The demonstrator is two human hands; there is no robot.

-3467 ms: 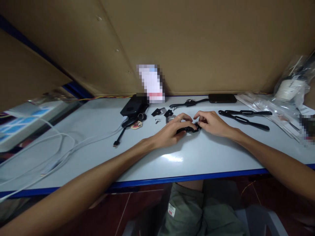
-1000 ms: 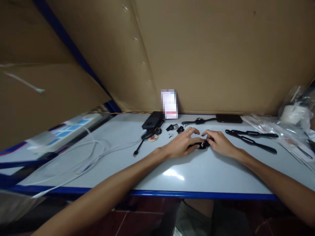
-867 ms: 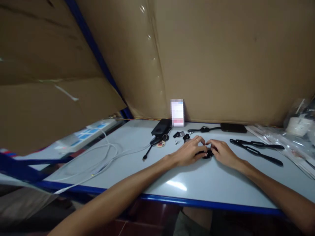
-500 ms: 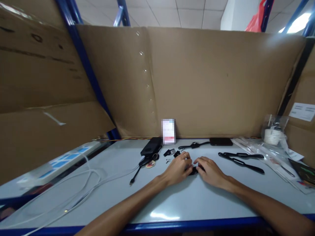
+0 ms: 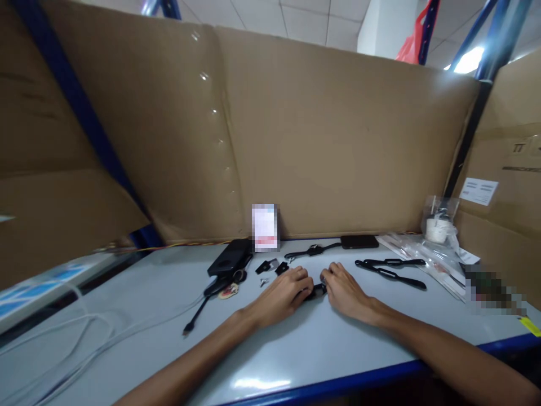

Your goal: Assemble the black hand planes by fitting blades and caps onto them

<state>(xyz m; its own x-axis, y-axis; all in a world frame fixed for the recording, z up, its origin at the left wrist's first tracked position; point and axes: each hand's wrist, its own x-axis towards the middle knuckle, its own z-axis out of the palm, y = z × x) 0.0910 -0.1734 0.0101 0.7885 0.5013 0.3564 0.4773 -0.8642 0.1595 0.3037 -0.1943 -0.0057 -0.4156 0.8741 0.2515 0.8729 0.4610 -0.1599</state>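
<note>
A small black part lies low over the table between my two hands. My left hand has its fingers curled and closed on the left end of this part. My right hand is at its right end, fingers bent and pressed together around something too small to make out. Just behind my left hand are small black pieces and a tiny silvery piece. Farther back lies a black watch with its strap. Two black straps rest to the right of my right hand.
A black box-shaped device with cables is at the left, near a white power strip. A lit screen stands against the cardboard. Behind, a dark phone; plastic bags lie right.
The whole view has swung to the right and tilted. My right hand's fingers have lifted slightly and curled more at the part, and more of the black part shows between my hands.
</note>
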